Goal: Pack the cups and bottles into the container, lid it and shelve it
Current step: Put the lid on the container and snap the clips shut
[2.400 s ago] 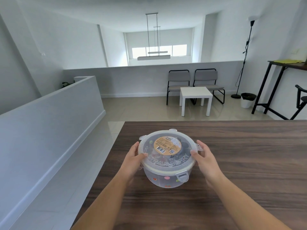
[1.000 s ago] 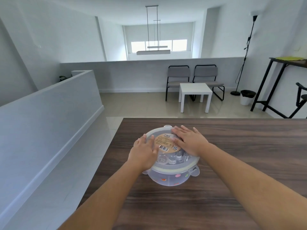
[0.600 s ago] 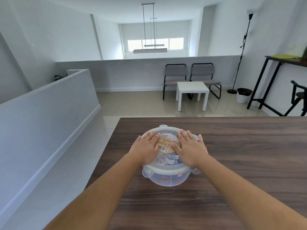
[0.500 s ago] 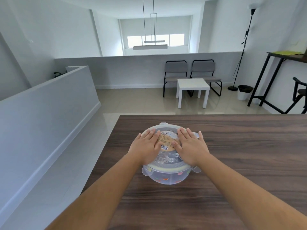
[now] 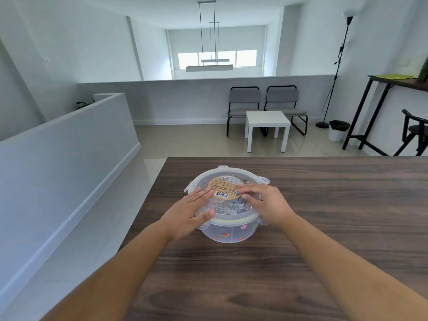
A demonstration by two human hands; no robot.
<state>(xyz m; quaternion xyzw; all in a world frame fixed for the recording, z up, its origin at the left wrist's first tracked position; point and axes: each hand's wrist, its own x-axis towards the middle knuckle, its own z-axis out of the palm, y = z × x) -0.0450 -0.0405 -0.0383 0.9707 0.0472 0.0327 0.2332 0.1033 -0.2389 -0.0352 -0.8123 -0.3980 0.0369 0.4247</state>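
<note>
The round clear container (image 5: pixel 228 232) sat on the wooden table (image 5: pixel 324 205) near its left edge, towards the far-left corner, w/ the lid (image 5: pixel 231 181) on top; a brown label (image 5: pixel 223 187) was stuck to the lid's centre, and blurry items showed through the plastic, couldn't tell which. Left hand (image 5: pixel 188 213) lay flat on the lid's near-left part, fingers (image 5: pixel 200 196) stretched out and together, thumb by the rim, gripping nothing. Right hand (image 5: pixel 266 205) rested on the lid's right side, fingers (image 5: pixel 249 189) loosely curled w/ tips touching the lid by the label, not closed round anything. Both forearms came in from the near edge, angled inward to the container. Clip tabs stuck out around the rim. Beyond the table's far edge: a white side table (image 5: pixel 267 122), two grey chairs (image 5: pixel 264 100), a bin (image 5: pixel 338 130).
</note>
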